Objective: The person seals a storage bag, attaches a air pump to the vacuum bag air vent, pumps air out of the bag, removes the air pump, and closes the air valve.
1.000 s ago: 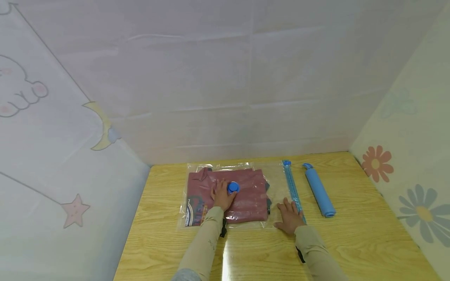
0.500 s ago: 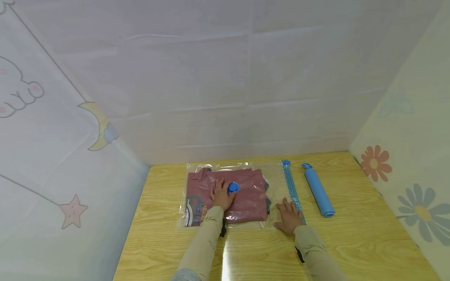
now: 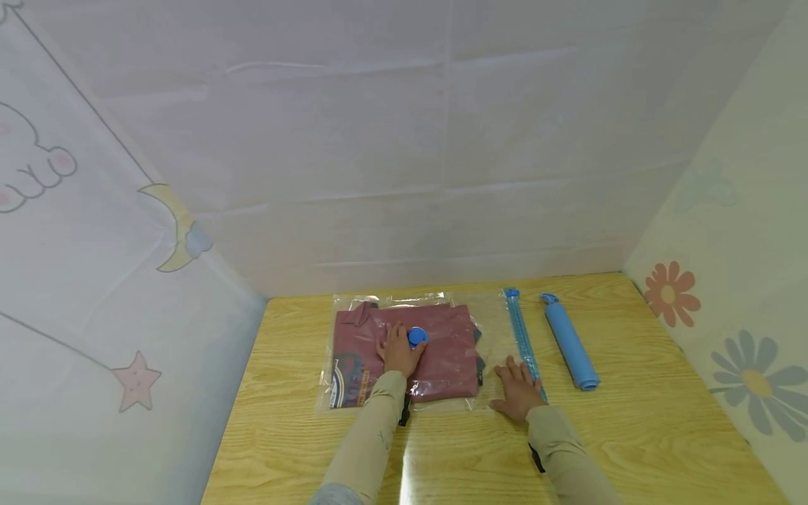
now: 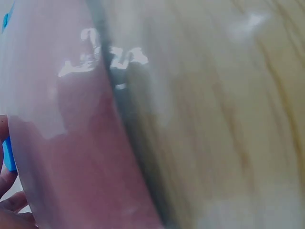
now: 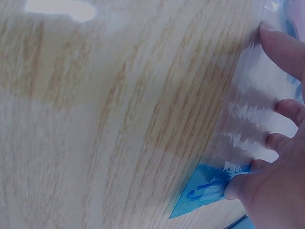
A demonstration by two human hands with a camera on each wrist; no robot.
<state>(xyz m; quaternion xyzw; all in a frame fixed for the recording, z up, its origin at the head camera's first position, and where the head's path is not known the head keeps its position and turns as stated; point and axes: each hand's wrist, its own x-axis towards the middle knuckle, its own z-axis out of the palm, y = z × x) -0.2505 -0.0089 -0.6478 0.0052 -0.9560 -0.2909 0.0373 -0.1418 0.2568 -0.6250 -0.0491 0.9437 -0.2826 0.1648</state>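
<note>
A clear vacuum storage bag [image 3: 494,330] lies flat with folded dusky-red clothing [image 3: 442,358] inside. Dark fabric peeks out along the clothing's right side. My left hand [image 3: 402,353] is over the middle of the bag, thumb and fingers pinching the round blue valve cap [image 3: 416,337]. At the left wrist view's edge, fingers show on either side of the blue cap [image 4: 8,155]. My right hand [image 3: 519,391] rests with spread fingers on the bag's near right corner, beside the blue zip strip [image 3: 520,326]. The right wrist view shows its fingers [image 5: 281,50] on the clear film.
Right of the bag lies a blue hand pump [image 3: 571,344], its handle toward the back. The wooden table [image 3: 284,449] meets a pale wall [image 3: 353,231] behind, with patterned sheets at left and right. A printed label shows at the bag's near left corner.
The left hand has shifted slightly, its thumb now farther up along the right side of the blue valve cap. The right hand, bag and pump stay in place.
</note>
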